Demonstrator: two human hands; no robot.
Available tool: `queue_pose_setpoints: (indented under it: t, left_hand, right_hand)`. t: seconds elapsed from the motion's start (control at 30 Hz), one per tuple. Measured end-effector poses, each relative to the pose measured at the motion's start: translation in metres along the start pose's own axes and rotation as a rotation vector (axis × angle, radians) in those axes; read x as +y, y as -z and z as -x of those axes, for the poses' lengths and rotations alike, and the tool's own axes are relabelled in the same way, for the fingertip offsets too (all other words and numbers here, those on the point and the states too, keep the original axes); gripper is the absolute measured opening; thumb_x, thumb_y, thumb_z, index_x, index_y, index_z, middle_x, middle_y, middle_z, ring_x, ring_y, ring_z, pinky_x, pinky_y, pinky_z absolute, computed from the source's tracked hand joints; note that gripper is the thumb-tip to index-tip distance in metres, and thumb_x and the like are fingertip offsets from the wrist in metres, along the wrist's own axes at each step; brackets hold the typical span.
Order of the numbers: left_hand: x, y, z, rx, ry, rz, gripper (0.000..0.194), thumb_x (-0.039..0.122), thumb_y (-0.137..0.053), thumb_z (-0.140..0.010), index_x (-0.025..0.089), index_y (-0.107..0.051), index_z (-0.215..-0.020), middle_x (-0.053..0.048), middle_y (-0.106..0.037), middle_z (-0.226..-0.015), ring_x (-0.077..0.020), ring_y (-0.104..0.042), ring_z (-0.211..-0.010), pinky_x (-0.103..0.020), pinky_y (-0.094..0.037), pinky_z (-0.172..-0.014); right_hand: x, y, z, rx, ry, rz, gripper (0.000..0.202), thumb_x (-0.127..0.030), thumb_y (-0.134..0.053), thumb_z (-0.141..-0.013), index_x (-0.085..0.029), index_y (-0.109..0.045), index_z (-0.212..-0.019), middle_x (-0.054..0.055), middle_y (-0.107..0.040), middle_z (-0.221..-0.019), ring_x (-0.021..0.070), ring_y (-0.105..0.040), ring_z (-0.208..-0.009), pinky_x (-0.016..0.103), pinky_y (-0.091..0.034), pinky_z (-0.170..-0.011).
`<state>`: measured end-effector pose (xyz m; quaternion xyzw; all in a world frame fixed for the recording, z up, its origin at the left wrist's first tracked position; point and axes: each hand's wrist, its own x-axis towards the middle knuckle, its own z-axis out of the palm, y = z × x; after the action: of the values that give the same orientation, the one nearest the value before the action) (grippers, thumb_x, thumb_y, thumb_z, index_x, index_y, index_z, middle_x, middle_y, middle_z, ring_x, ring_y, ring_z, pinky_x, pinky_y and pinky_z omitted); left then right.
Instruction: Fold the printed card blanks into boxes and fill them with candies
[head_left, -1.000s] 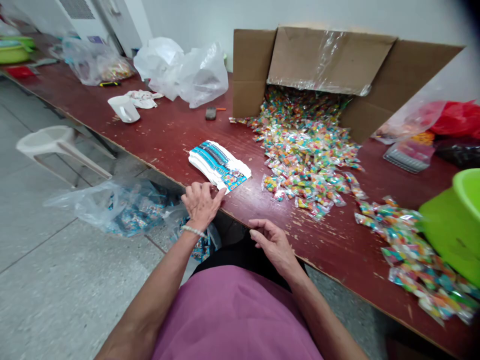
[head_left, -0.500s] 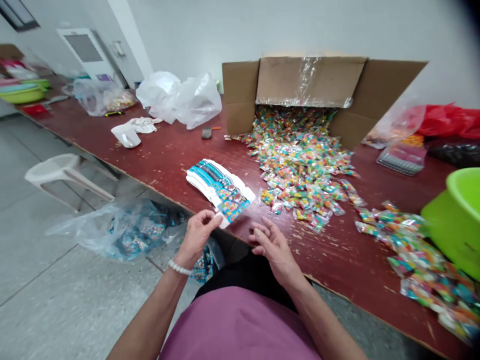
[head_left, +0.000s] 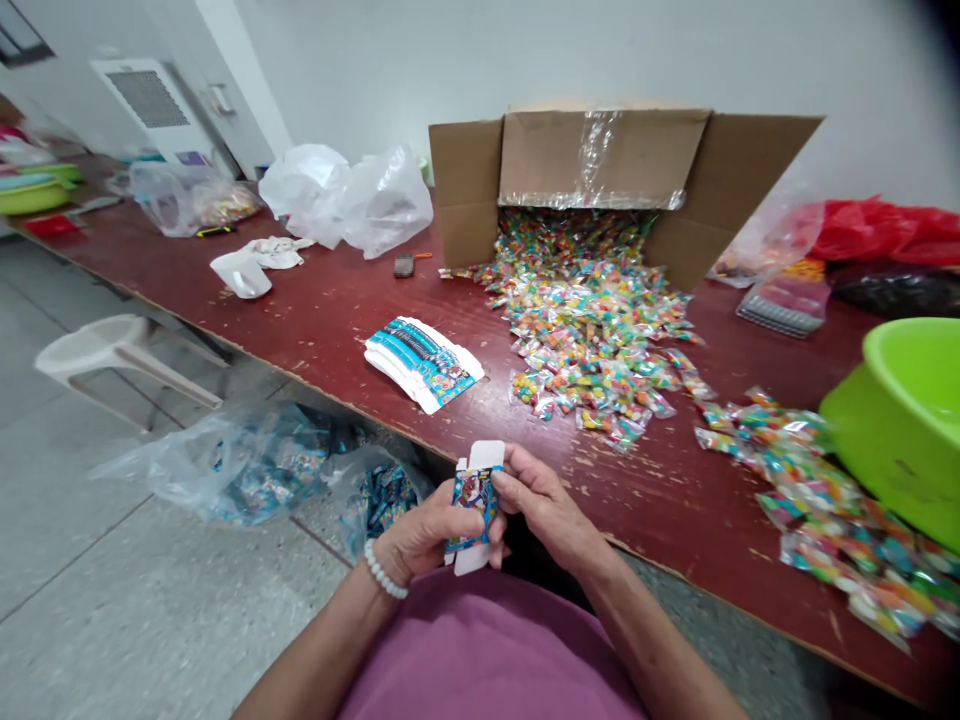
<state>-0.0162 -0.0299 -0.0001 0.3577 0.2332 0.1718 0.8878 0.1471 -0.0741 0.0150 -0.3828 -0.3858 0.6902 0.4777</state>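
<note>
Left hand (head_left: 420, 535), right hand (head_left: 551, 505) holding blue carton (head_left: 472, 495); carton stack (head_left: 426, 362), candy packets (head_left: 577, 320) on red table (head_left: 322, 325).

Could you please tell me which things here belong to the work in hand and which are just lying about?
Work in hand:
- held blue carton
- stack of flat cartons
- probably colourful packets

Seemingly lying about:
- white mug
- crumpled cloth
- red plastic bag

We see soft, even light — a pale sheen on the desk (head_left: 499, 402), stretched edges — and a blackened upper-right corner

Table (head_left: 315, 330): we can pass between white mug (head_left: 244, 276) and flat cartons (head_left: 424, 362).
Cardboard box (head_left: 555, 160): candy packets (head_left: 581, 325) block us.
</note>
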Motion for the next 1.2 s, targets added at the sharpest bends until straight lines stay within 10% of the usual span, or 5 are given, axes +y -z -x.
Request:
queue_pose_setpoints:
  t: [0.3,0.5,0.63,0.87,1.2]
  left_hand:
    - [0.007,-0.01,-0.002,0.206,-0.076,-0.296,0.031,0.038,-0.084,-0.069,0.01,-0.072,-0.074,-0.006,-0.068,-0.068,-0.0152,-0.065,-0.063,-0.025,-0.052,-0.064]
    - [0.0,-0.016,-0.006,0.326,-0.06,-0.269,0.035,0.043,-0.08,-0.075,0.011,-0.07,-0.084,-0.005,-0.068,-0.069,-0.0153,-0.063,-0.059,-0.028,-0.054,-0.059]
    - [0.0,-0.012,-0.009,0.318,-0.07,-0.337,0.035,0.038,-0.081,-0.075,0.01,-0.069,-0.094,-0.005,-0.07,-0.082,-0.0142,-0.066,-0.073,-0.025,-0.054,-0.07]
    - [0.0,-0.022,-0.001,0.459,-0.367,-0.266,0.072,0.026,-0.079,-0.079,0.027,-0.037,-0.138,-0.004,-0.072,-0.103,-0.016,-0.07,-0.08,-0.029,-0.058,-0.071]
    - [-0.004,-0.016,-0.002,0.358,-0.351,-0.22,0.05,0.024,-0.076,-0.081,0.026,-0.048,-0.123,-0.002,-0.068,-0.101,-0.0143,-0.066,-0.079,-0.026,-0.055,-0.069]
  right_hand:
    - [-0.003,-0.002,0.0,0.043,0.063,-0.038,0.05,-0.044,-0.075,-0.081,-0.025,-0.06,-0.126,-0.001,-0.065,-0.089,0.0065,-0.047,-0.05,0.019,-0.045,-0.043]
    - [0.004,-0.002,0.0,0.202,0.083,0.205,0.034,-0.045,-0.061,-0.092,-0.021,-0.069,-0.115,-0.003,-0.06,-0.069,0.009,-0.046,-0.047,0.021,-0.043,-0.042]
    - [0.008,0.007,-0.004,0.306,0.213,0.32,0.029,-0.041,-0.059,-0.093,-0.021,-0.072,-0.11,0.0,-0.069,-0.08,0.0169,-0.063,-0.072,0.028,-0.053,-0.068]
    - [0.012,0.005,-0.007,0.367,0.222,0.053,0.064,-0.036,-0.068,-0.088,-0.028,-0.037,-0.143,0.004,-0.072,-0.115,0.0204,-0.067,-0.102,0.035,-0.051,-0.09]
    - [0.017,0.01,-0.009,0.409,0.209,0.008,0.028,-0.044,-0.074,-0.082,-0.019,-0.073,-0.095,0.003,-0.073,-0.087,0.0171,-0.064,-0.079,0.031,-0.052,-0.077]
